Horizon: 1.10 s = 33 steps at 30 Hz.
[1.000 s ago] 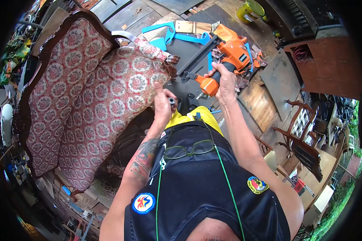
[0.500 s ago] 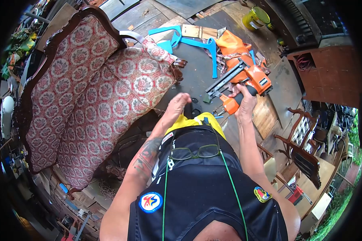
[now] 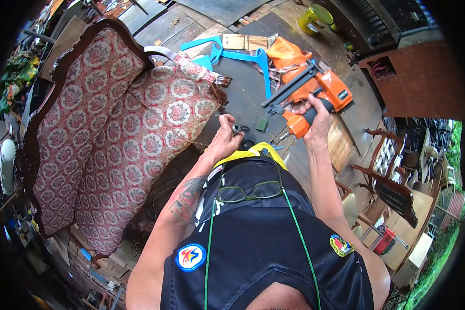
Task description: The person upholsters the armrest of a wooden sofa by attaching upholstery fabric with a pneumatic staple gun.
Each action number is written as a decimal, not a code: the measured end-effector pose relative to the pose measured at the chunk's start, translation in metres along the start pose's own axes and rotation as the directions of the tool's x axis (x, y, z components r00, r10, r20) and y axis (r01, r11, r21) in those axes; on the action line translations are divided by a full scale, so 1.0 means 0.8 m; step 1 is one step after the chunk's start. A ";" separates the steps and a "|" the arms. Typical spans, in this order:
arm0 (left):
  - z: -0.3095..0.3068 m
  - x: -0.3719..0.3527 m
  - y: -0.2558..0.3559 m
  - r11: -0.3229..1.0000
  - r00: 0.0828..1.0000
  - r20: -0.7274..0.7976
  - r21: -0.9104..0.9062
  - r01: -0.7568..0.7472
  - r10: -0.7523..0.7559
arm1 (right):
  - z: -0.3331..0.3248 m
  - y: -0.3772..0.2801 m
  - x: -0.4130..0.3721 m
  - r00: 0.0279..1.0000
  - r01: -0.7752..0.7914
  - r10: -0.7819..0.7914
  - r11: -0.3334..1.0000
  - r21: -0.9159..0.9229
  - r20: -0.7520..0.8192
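My right hand (image 3: 319, 118) is wrapped round the black grip of an orange and black nail gun (image 3: 331, 93), which is raised off the floor with its long dark magazine slanting to the left. A small metal air fitting (image 3: 281, 137) sticks out of the base of its handle. My left hand (image 3: 225, 138) is closed on a dark, round-ended air hose coupler (image 3: 236, 128), just above the yellow cloth at my lap. Any hose behind the coupler is hidden. Close to my left hand stands a sofa (image 3: 134, 124) in red and cream floral fabric with a carved dark wood frame.
Blue strap-like pieces (image 3: 266, 70) and an orange bag (image 3: 287, 54) lie ahead on the dark board floor. A small green block (image 3: 262, 124) sits between my hands. A yellow bucket (image 3: 315, 19) is at the far right, and a wooden chair frame (image 3: 387, 175) stands at my right.
My left hand, blurred and with no coupler visible before, now holds the coupler up. The nail gun has shifted slightly in my right hand, and the whole view has moved a little.
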State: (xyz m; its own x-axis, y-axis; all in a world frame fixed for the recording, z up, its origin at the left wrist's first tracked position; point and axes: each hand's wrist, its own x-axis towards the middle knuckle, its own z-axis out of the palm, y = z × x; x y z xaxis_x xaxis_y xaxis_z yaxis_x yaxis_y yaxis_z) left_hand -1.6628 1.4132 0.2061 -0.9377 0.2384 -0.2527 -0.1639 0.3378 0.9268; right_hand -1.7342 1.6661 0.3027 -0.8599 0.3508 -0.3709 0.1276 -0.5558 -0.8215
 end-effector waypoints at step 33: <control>-0.008 -0.027 0.072 0.972 0.975 0.001 -0.072 -0.222 0.222 | 0.078 0.033 -0.016 0.979 -0.087 0.061 0.988 0.125 0.196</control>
State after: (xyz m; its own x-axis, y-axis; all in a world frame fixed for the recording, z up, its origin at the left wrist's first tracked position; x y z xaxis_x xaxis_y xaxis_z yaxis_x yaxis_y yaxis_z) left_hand -1.6539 1.4218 0.2669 -0.9504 0.3083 -0.0404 0.0267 0.2105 0.9772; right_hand -1.7507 1.6002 0.3128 -0.9307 0.1613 -0.3284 0.1391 -0.6741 -0.7254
